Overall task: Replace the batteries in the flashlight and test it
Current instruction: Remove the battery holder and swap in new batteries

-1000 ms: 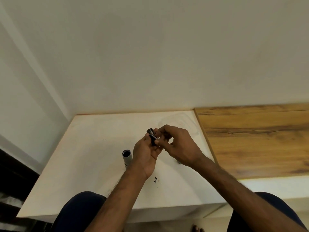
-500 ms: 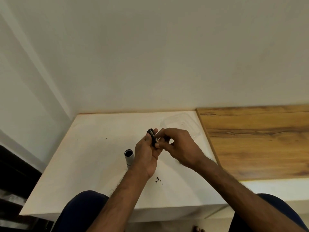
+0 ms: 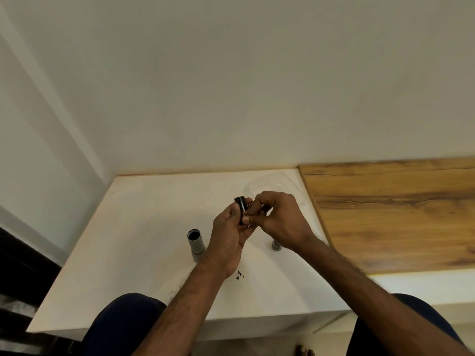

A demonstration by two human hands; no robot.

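Observation:
My left hand (image 3: 228,235) grips a small black battery holder (image 3: 241,207), held upright above the white table (image 3: 133,242). My right hand (image 3: 280,219) is closed against the holder's right side, fingertips pinching at it; what the fingers hold is hidden. The grey flashlight body (image 3: 195,243) stands upright on the table with its open dark end up, just left of my left wrist. A small grey flashlight cap (image 3: 276,244) sits on the table under my right wrist, partly hidden.
A clear plastic container (image 3: 276,185) lies at the table's back right, behind my hands. A wooden surface (image 3: 393,214) adjoins the table on the right. Small dark scraps (image 3: 239,276) lie near my left forearm. A wall stands close behind; my knees are under the front edge.
My right hand's fingers have shifted slightly on the black holder. The grey cap under my right wrist has come into sight. The flashlight body has not moved.

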